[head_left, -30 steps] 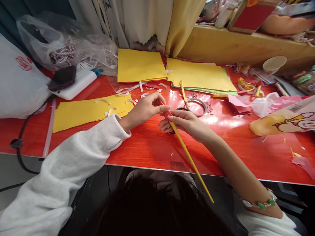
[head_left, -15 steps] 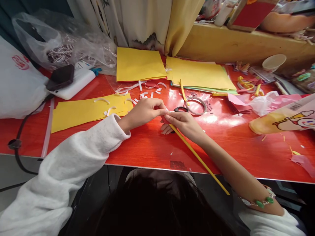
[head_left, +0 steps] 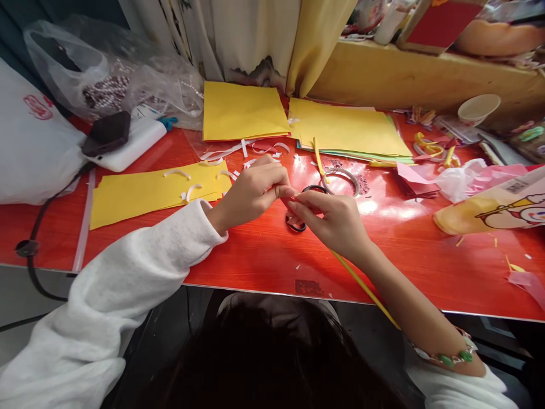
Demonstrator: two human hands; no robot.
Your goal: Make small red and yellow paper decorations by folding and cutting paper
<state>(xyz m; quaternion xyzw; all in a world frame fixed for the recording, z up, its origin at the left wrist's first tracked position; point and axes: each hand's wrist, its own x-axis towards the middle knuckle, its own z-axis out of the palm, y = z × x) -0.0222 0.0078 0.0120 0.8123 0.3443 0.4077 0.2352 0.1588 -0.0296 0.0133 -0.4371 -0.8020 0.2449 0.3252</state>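
My left hand [head_left: 259,188] is closed, thumb and forefinger pinched together over the red table. Opposite it, my right hand [head_left: 336,222] is closed too, its fingertips meeting those of the left. Between the fingertips is something small and reddish, too hidden to name. A thin yellow stick [head_left: 367,288] runs out from beneath my right hand and slants past the table edge; its upper end is hidden by that hand. Scissors with black handles [head_left: 297,224] lie beneath the hands, mostly covered. Beyond my right hand are a roll of tape [head_left: 340,182] and a short yellow strip [head_left: 317,156].
Yellow paper strips [head_left: 128,196] lie left, with white paper scraps [head_left: 244,149] nearby. Yellow sheets [head_left: 244,111] and another paper stack [head_left: 349,128] are behind. At right are a drink cup [head_left: 468,216] and pink paper [head_left: 417,176]. A phone [head_left: 107,133] rests at left.
My right hand has turned and shifted slightly right, now covering more of the yellow stick's upper part. The scissors' lower handle loop shows more. My left hand has curled a little.
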